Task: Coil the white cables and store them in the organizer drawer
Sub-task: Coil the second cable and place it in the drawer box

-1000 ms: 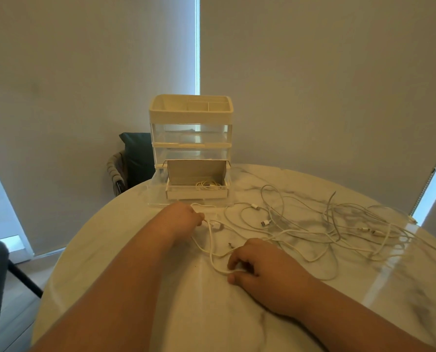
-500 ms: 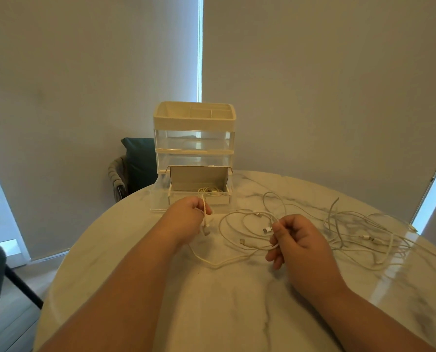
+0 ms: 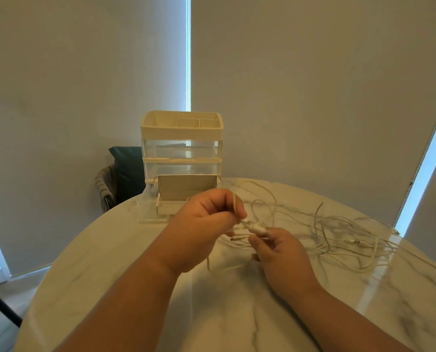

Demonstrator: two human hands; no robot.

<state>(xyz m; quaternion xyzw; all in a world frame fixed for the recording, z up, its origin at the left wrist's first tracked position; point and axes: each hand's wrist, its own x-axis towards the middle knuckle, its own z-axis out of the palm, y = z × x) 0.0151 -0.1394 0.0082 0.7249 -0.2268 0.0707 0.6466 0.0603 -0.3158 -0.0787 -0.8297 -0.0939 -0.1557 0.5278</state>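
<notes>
cream organizer (image 3: 181, 128) on marble table (image 3: 110, 262), bottom drawer (image 3: 164, 208) pulled out, contents blocked from view, left hand (image 3: 204, 227) and right hand (image 3: 283, 255) just in front of it both pinching one white cable (image 3: 257, 227), cable tangle (image 3: 351, 240) to organizer's right

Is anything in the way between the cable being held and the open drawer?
Nothing visible stands between them. The left hand and right hand pinch the cable above the table, right in front of the pulled-out bottom drawer, whose front the left hand partly hides.
</notes>
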